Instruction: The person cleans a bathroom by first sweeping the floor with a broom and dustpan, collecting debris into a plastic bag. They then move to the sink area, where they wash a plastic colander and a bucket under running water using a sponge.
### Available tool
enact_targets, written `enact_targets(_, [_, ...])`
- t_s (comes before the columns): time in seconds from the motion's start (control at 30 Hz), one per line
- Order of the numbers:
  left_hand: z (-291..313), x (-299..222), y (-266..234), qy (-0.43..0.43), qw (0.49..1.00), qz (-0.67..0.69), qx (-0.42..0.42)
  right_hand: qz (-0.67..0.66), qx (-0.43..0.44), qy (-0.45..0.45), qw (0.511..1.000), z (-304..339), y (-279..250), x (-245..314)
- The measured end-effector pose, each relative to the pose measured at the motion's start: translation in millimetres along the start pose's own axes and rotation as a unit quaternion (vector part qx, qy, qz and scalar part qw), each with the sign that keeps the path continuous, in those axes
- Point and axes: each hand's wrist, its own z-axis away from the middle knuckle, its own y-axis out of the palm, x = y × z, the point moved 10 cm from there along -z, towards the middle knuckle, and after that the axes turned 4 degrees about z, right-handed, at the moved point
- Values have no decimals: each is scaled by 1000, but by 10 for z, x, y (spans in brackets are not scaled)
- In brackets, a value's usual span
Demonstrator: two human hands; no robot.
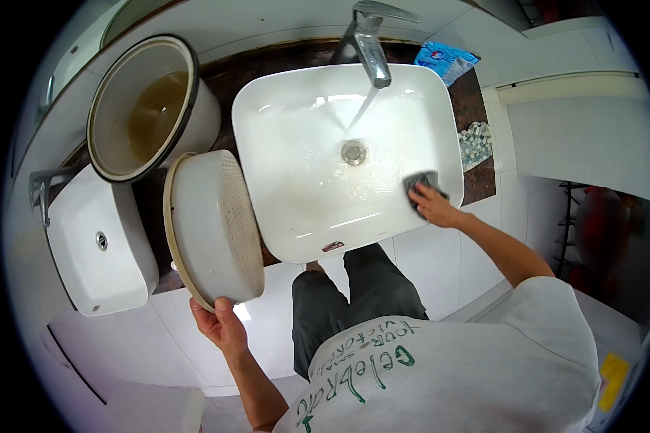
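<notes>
My left hand [222,327] is closed on the rim of a whitish round colander [206,224], which stands tilted on its side. The perforated bottom of the colander faces the large white sink [289,245] and sits close beside its left wall. Inside the sink's right part, my right hand [435,205] presses a dark grey cloth [425,185] against the sloping wall. The fingers lie over the cloth and partly hide it. Wet streaks gleam around the metal drain [353,152].
A chrome faucet [370,50] rises behind the sink. At the far left, a large white pot [208,119] holds yellowish-brown liquid. A second white sink [97,281] lies left of the colander. A blue packet [444,61] and a patterned cloth [475,146] rest on the dark counter at right.
</notes>
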Motion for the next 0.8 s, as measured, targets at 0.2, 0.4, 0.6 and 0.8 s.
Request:
enact_targets(0.2, [-107,196,13,59,985,-141,81,-252,97,-229,935,-320,-112,1667])
enact_targets(0.4, [-320,1120,356,-14,975,-168,146,-189,15,-287,939,-756,-128,2726])
enact_targets(0.6, [-593,1040,598,123,901,-341,238,-227,116,-164,953,-93,-180,1000])
enact_targets(0.8, [-593,986,648,73,898,-352,252,-272,124,-115,947,17,-114,706])
